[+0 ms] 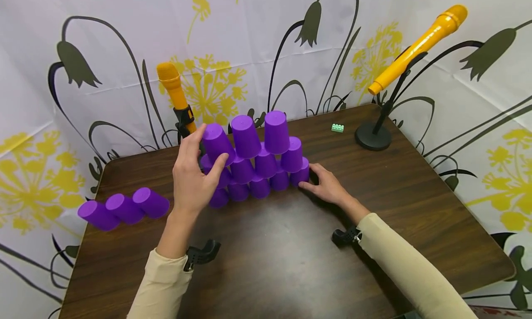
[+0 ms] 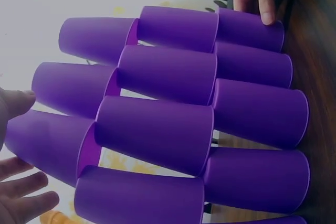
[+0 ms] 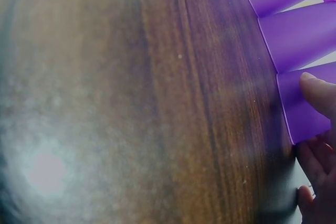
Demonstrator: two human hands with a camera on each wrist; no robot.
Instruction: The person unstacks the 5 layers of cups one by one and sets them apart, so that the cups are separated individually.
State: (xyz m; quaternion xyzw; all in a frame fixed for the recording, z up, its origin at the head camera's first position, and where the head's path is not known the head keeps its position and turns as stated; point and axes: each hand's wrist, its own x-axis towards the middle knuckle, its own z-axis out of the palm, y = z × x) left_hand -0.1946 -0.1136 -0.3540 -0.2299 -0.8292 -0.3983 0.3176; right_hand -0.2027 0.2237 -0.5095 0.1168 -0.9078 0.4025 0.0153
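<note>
Purple cups stand upside down in a three-tier wall. The top tier has three cups, with several in each tier below. My left hand (image 1: 192,173) is around the left top cup (image 1: 217,141), thumb to its right and fingers spread along its left, as the left wrist view also shows. That cup's rim rests on the tier below. My right hand (image 1: 326,185) holds the rightmost bottom cup (image 3: 307,106), its thumb (image 3: 316,90) on the front and the other fingers at its outer side. The middle top cup (image 1: 246,136) and right top cup (image 1: 276,132) stand untouched.
Three more upside-down purple cups (image 1: 124,208) stand in a row at the left of the wooden table (image 1: 282,254). Behind the wall is a yellow microphone (image 1: 172,86) in a stand; another yellow microphone (image 1: 415,51) stands back right. A small green brick (image 1: 337,128) lies near the back edge.
</note>
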